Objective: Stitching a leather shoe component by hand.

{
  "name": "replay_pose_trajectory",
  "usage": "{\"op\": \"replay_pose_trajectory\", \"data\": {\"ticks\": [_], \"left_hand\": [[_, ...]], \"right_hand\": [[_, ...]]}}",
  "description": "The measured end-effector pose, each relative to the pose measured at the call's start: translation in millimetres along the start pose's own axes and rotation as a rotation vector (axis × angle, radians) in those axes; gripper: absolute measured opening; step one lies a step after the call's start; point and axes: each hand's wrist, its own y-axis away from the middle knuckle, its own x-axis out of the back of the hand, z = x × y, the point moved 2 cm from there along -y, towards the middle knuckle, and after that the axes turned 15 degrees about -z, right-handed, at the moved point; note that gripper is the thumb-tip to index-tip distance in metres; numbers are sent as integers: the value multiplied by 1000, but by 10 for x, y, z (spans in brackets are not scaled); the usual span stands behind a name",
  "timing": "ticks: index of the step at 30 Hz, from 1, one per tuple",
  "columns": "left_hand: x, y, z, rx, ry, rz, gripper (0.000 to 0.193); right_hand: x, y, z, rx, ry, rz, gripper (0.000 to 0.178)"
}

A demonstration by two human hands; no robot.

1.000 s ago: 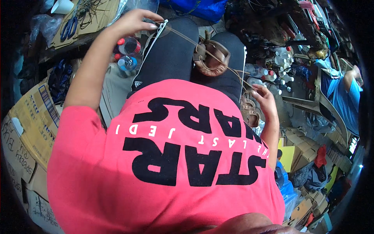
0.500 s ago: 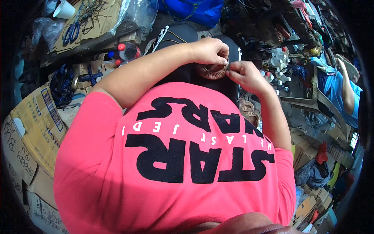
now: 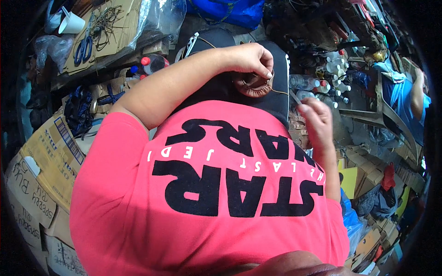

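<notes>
Setting: a crowded workshop floor seen from above, no counter in view. At 9 o'clock, stacked cardboard boxes (image 3: 43, 161) with printed sides. At 10 o'clock, a flattened cardboard sheet (image 3: 110, 32) carrying blue-handled scissors (image 3: 83, 48) and a tangle of cord (image 3: 107, 23); a white paper cup (image 3: 71, 25) lies tipped just beside them. Below the sheet, two plastic bottles with red caps (image 3: 149, 64). At 12 o'clock, a blue plastic bag (image 3: 225, 11). At 2 o'clock, a cluster of clear plastic bottles (image 3: 317, 85) on the floor. At 3 o'clock, another person in a blue shirt (image 3: 405, 96), well apart.

Wearer: pink shirt (image 3: 207, 193) with black lettering, lap covered in black trousers (image 3: 221, 87).

Left hand (image 3: 248, 60): at 12 o'clock, forearm crossing the lap. Grip closed, thumb and fingers pinched on the upper rim of a small brown leather piece (image 3: 255, 86), which rests on the black trousers just under the hand.

Right hand (image 3: 315, 119): at 2 o'clock, apart from the leather piece. Grip closed, fingers curled around a thin tan thread (image 3: 278, 92) that runs taut from the hand to the leather piece. Whether a needle sits in the fingers cannot be told.

A second brown woven item (image 3: 299, 129) lies partly hidden behind the right hand.
</notes>
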Motion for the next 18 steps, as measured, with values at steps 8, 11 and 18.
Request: {"op": "replay_pose_trajectory", "data": {"ticks": [8, 11, 18], "left_hand": [[74, 29, -32, 30, 232, -147, 23], [73, 43, -4, 46, 196, -146, 24], [64, 29, -23, 45, 146, -139, 24]], "right_hand": [[-12, -212, -101, -3, 481, -3, 23], [-32, -284, -63, -47, 521, -22, 23], [-27, -372, -183, -167, 600, -70, 20]]}}
